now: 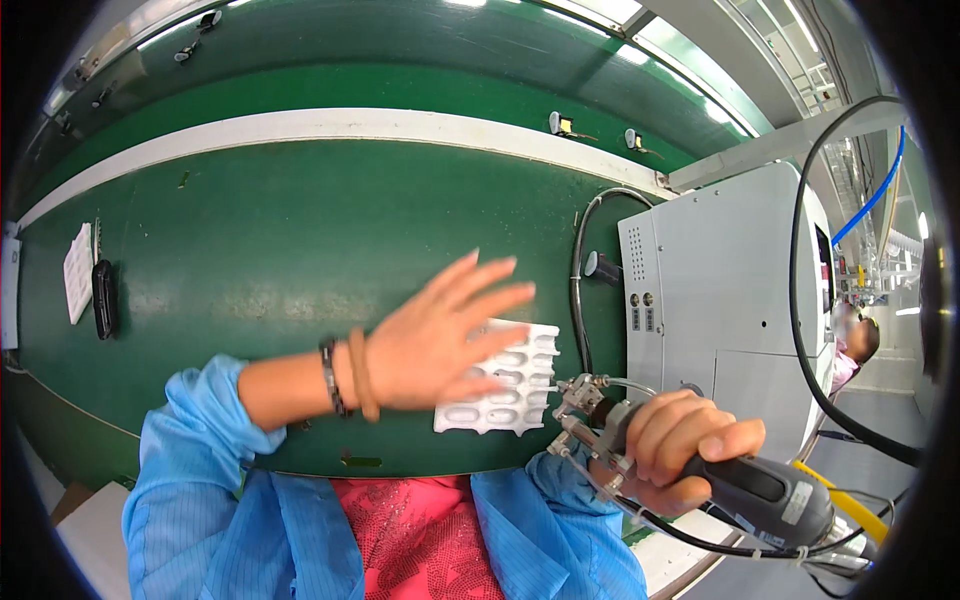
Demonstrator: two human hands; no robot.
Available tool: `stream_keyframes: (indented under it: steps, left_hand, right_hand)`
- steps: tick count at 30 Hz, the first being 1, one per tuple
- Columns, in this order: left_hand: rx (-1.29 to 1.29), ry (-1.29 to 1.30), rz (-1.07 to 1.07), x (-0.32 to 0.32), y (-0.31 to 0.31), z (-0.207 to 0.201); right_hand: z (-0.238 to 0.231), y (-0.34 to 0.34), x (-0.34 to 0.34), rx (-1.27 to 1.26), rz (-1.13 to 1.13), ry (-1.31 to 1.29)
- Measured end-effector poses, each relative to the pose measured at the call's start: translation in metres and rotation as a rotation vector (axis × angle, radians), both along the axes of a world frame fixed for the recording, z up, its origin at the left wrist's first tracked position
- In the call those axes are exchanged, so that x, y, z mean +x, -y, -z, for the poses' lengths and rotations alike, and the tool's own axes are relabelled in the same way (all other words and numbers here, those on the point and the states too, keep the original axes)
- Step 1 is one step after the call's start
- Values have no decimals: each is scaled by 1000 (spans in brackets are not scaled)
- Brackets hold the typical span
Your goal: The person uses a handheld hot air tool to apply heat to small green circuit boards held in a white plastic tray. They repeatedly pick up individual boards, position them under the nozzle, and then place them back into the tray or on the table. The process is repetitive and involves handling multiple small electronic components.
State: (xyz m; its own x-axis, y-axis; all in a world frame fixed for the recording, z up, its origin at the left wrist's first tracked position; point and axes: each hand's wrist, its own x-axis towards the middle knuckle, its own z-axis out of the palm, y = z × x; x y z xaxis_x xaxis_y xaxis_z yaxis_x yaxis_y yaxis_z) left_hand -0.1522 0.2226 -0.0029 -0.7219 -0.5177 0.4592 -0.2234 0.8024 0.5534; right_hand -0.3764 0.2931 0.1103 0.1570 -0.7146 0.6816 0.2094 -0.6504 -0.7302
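Observation:
My left hand (pixel 440 335) hovers, fingers spread, over a white moulded tray (pixel 505 410) with rows of oval pockets; it holds nothing and is slightly blurred. Part of the tray lies hidden under it. My right hand (pixel 685 445) is closed around a dark grey power screwdriver (pixel 770 490). The tool lies tilted, its metal nozzle (pixel 580 395) with fittings and thin hoses pointing at the tray's right edge. Whether the nozzle touches the tray, I cannot tell. A cable trails from the tool's rear at the lower right.
A large grey machine (pixel 725 260) stands to the right, with a black hose (pixel 577 265) along its left side. At the far left of the green table (pixel 300 230) lie a black case (pixel 104 300) and another white tray (pixel 78 275). Beyond a white rail (pixel 330 124), small parts (pixel 562 124) sit on a green belt.

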Motion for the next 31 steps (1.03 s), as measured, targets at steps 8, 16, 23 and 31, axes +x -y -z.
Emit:
stream_keyframes:
  steps: [8,16,23,31]
  left_hand:
    - [-77,-37,-238,-60,190,22]
    - [-139,338,-260,-110,270,52]
    - [-6,-35,-440,-98,282,61]
    - [221,-204,-130,-24,114,15]
  right_hand:
    - [-5,4,-4,-56,-26,-6]
    - [-3,1,-8,-113,120,-10]
    - [-4,2,-5,-88,95,-9]
    - [-2,-5,-13,-26,-22,3]
